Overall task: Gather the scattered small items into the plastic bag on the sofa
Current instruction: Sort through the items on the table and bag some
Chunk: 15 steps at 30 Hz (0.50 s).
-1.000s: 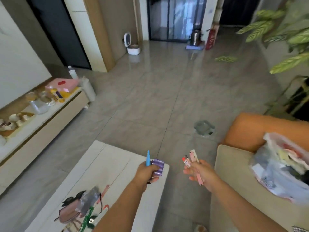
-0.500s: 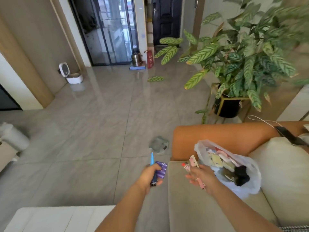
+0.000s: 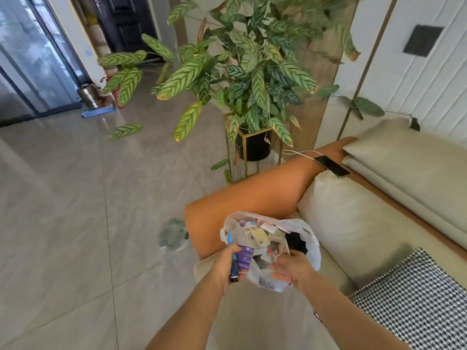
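Observation:
A white, translucent plastic bag (image 3: 312,242) stands open on the beige sofa (image 3: 353,223), against the orange armrest (image 3: 252,198), with several small items inside. My left hand (image 3: 226,265) is at the bag's left rim and grips a blue pen (image 3: 230,238) and a purple packet (image 3: 244,257). My right hand (image 3: 290,270) reaches into the bag's mouth from the near side. Its fingers point down and pinch small items (image 3: 273,253), of which a red tip shows just past the fingertips.
A large potted plant (image 3: 240,72) on a gold stand sits behind the armrest. A phone (image 3: 332,165) with a white cable lies on the armrest. A houndstooth cushion (image 3: 417,299) is at the lower right. A grey object (image 3: 173,233) lies on the tiled floor.
The view has swung right from the white table to the sofa. Both hands, carrying their items, have moved to the bag, and the right hand now dips into its opening.

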Tool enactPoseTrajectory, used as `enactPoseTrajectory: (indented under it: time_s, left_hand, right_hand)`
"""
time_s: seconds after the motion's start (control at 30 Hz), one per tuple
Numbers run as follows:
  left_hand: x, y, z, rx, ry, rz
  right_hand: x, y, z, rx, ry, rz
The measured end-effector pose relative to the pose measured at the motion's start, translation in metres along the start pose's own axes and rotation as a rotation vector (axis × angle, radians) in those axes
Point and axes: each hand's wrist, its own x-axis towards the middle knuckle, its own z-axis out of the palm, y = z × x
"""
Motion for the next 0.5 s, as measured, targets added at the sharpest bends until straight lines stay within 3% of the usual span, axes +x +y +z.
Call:
enactPoseTrajectory:
  time_s: [0.1,0.2,0.33,0.5]
  left_hand:
    - [0.042,0.009,0.012,0.041,0.008,-0.096]
    - [0.086,0.018,0.020,0.366,0.138,-0.117]
    - [0.151,0.020,0.029,0.574,0.150,-0.179]
    - [0.215,0.009,0.036,0.650,0.209,-0.277]
  right_hand:
    - [0.023,-0.001,-0.007,0.090,0.081,0.055]
    - [0.047,-0.001,-0.011,0.101,0.164,0.116]
    - [0.088,-0.004,-0.008,0.185,0.242,0.207]
    - [0.137,-0.004,-0.002,0.280,0.306,0.315]
